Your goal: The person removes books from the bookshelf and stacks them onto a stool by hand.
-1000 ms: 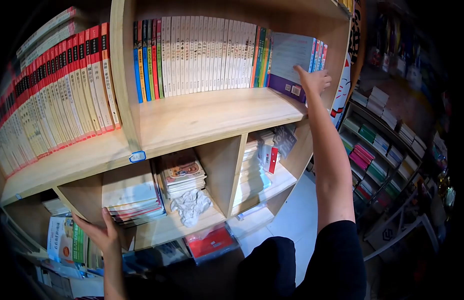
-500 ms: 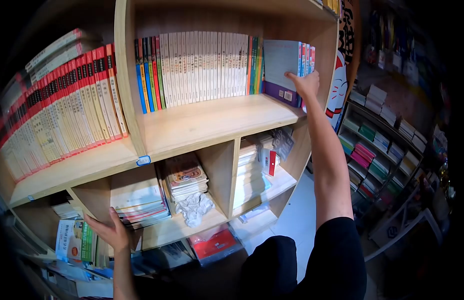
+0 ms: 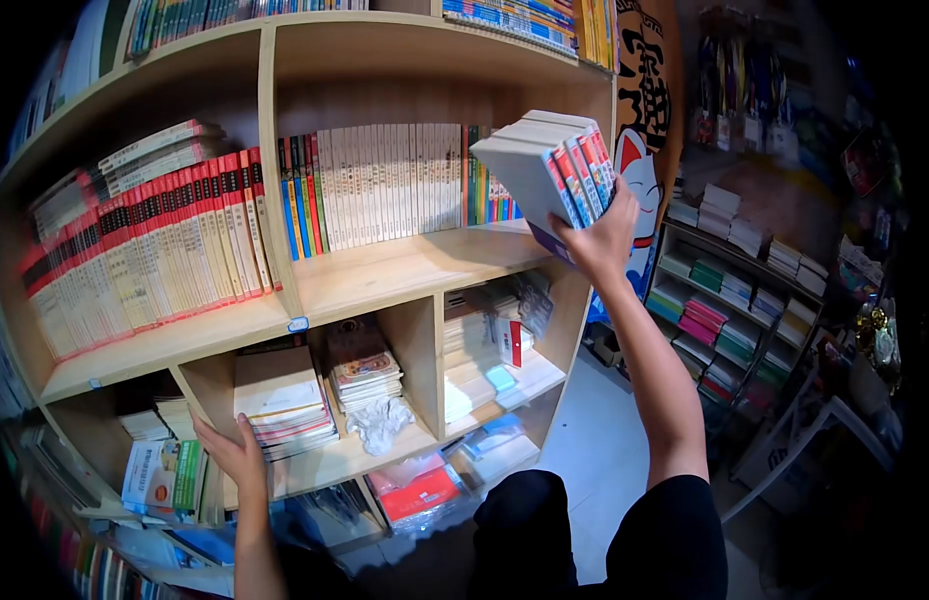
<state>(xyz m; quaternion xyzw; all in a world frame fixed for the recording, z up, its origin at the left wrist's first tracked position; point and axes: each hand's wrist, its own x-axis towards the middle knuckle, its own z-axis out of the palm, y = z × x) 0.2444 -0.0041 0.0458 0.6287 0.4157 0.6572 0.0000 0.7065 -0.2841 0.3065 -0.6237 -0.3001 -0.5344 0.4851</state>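
My right hand (image 3: 606, 235) is closed around several books (image 3: 529, 165) with pale covers and red-and-blue spines. They are tilted and held in front of the right end of the upper wooden shelf (image 3: 384, 262). Behind them, a long row of white-spined books (image 3: 389, 185) stands upright, with colourful spines at both ends. Lower down, my left hand (image 3: 234, 455) has its thumb and fingers apart and nothing gripped. It is beside a stack of white books (image 3: 279, 395) in a lower compartment; whether it touches the shelf edge I cannot tell.
Red-and-cream books (image 3: 164, 235) fill the left compartment. Crumpled white paper (image 3: 379, 425) lies by another book stack (image 3: 362, 370). A red package in clear plastic (image 3: 416, 495) sits low down. Rightward are the floor (image 3: 594, 430), another bookshelf (image 3: 729, 310) and a pale metal frame (image 3: 804, 450).
My right hand has lifted the books off the upper shelf and out toward me, tilting them. My left hand stays by the lower compartment. The view has shifted, showing more of the top shelves.
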